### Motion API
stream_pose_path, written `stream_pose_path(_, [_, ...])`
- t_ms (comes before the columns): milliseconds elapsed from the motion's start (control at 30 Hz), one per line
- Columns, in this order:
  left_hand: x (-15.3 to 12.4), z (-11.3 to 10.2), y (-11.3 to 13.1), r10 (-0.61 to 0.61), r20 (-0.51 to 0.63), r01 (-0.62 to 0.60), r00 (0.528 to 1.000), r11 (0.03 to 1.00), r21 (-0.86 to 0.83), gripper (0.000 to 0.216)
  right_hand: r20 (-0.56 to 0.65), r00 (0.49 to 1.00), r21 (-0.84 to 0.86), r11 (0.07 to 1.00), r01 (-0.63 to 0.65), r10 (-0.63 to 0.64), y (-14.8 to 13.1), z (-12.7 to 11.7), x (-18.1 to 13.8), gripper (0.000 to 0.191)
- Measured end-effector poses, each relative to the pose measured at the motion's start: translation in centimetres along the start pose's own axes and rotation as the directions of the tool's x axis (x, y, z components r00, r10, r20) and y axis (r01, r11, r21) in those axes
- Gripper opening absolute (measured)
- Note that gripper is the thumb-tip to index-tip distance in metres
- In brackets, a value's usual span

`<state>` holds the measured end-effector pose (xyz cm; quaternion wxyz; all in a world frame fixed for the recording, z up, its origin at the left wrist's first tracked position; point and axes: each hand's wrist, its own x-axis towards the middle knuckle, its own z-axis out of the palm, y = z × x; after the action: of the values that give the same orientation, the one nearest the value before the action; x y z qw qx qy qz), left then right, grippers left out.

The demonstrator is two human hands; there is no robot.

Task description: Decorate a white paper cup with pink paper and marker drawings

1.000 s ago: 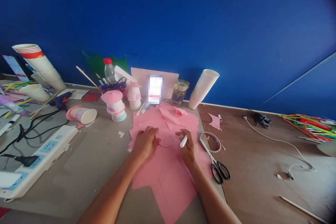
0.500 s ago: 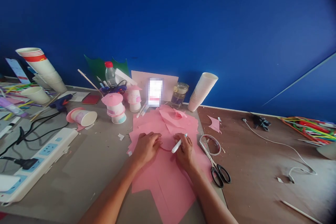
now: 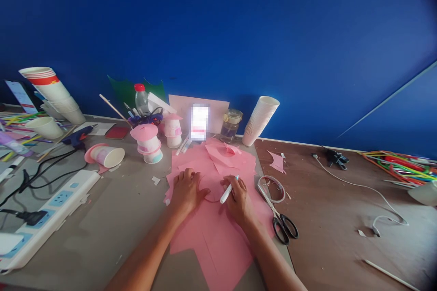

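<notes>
On a pile of pink paper [image 3: 211, 245], my left hand [image 3: 186, 191] rests with its thumb spread away from the fingers. Its fingertips touch a pink piece with a curved lower edge, which lies between my two hands. My right hand [image 3: 241, 200] grips a white marker [image 3: 226, 193], slanted with one end towards me. The fingers of that hand also rest by the curved piece; their tips are partly hidden. Close to the right hand lie a roll of clear tape [image 3: 282, 194] and black-handled scissors [image 3: 280, 225].
Behind stand pink-topped paper cup models [image 3: 148, 143], a lit phone [image 3: 200, 121], a glass jar [image 3: 231, 125] and a leaning cup stack [image 3: 261, 120]. A power strip [image 3: 61, 209] and a glue gun [image 3: 80, 135] lie left. A white cable [image 3: 355, 184] crosses the right side.
My left hand has turned slightly, and its thumb has spread away from the fingers. The right hand, with the marker, has shifted a little left. The view has moved slightly.
</notes>
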<state>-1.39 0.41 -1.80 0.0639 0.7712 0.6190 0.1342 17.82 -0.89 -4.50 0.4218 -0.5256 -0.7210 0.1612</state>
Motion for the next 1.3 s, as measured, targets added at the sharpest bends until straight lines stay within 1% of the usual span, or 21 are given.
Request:
stream_pose_path(67, [0.0,0.2,-0.1,0.001,-0.006,-0.001,1.0,1.0,-0.025,0.031,-0.01,1.0,0.025,1.0,-0.013,0.014,0.0,0.0,0.0,0.031])
stream_pose_path(133, [0.1,0.6,-0.3,0.009,-0.047,-0.014,0.999,0.995,-0.098,0.028,-0.024,0.998,0.093,0.994,-0.056,0.058,-0.2,0.0,-0.1,0.029])
stream_pose_path(200, [0.2,0.8,-0.6,0.033,-0.126,-0.061,0.992,0.972,-0.228,0.03,-0.037,0.993,0.22,0.97,-0.104,0.115,-0.7,-0.3,-0.1,0.026])
stream_pose_path(267, [0.2,0.8,-0.6,0.052,-0.187,-0.123,0.981,0.913,-0.388,0.041,-0.067,0.985,0.383,0.916,-0.121,0.158,-1.6,-0.8,-0.1,0.024])
stream_pose_path(300, [0.3,0.7,-0.6,0.056,-0.196,-0.142,0.979,0.874,-0.464,0.045,-0.096,0.981,0.464,0.879,-0.108,0.171,-2.1,-1.1,0.0,0.025])
stream_pose_path(367, [0.2,0.3,-0.3,0.054,-0.163,-0.141,0.985,0.792,-0.594,0.048,-0.123,0.961,0.614,0.78,-0.12,0.246,-2.9,-1.7,0.2,0.033])
stream_pose_path(433, [0.1,-0.1,0.3,0.066,-0.091,-0.111,0.994,0.707,-0.698,0.048,-0.082,0.936,0.767,0.621,-0.16,0.342,-3.4,-2.1,0.4,0.044])
stream_pose_path(500, [-0.1,-0.4,0.8,0.11,0.002,-0.066,0.994,0.607,-0.792,0.055,-0.041,0.911,0.863,0.474,-0.174,0.41,-3.4,-2.3,0.8,0.05])
stream_pose_path(533, [-0.2,-0.5,1.0,0.134,0.034,-0.048,0.99,0.563,-0.825,0.058,-0.036,0.901,0.887,0.43,-0.17,0.432,-3.3,-2.3,0.9,0.049])
stream_pose_path(567, [-0.3,-0.6,1.2,0.153,0.062,-0.028,0.986,0.524,-0.851,0.062,-0.039,0.894,0.898,0.407,-0.164,0.447,-3.2,-2.3,1.0,0.047])
stream_pose_path(667, [-0.4,-0.8,1.5,0.169,0.127,0.036,0.977,0.461,-0.887,0.067,-0.049,0.885,0.899,0.407,-0.164,0.464,-2.7,-2.1,1.1,0.042])
stream_pose_path(800, [-0.5,-1.2,1.5,0.168,0.157,0.061,0.973,0.468,-0.882,0.064,-0.035,0.892,0.873,0.448,-0.192,0.451,-2.6,-1.8,0.9,0.041])
stream_pose_path(1000, [-0.7,-1.3,1.9,0.193,0.123,0.0,0.974,0.538,-0.843,0.059,-0.009,0.897,0.833,0.5,-0.238,0.442,-2.7,-1.7,0.6,0.042])
stream_pose_path(1133, [-0.8,-1.2,1.9,0.221,0.089,-0.048,0.971,0.55,-0.834,0.058,0.0,0.915,0.78,0.573,-0.252,0.402,-2.8,-1.7,0.4,0.044])
stream_pose_path(1300, [-0.9,-1.5,2.0,0.259,0.095,-0.068,0.961,0.555,-0.829,0.059,0.002,0.947,0.703,0.673,-0.23,0.321,-3.0,-1.6,0.1,0.045])
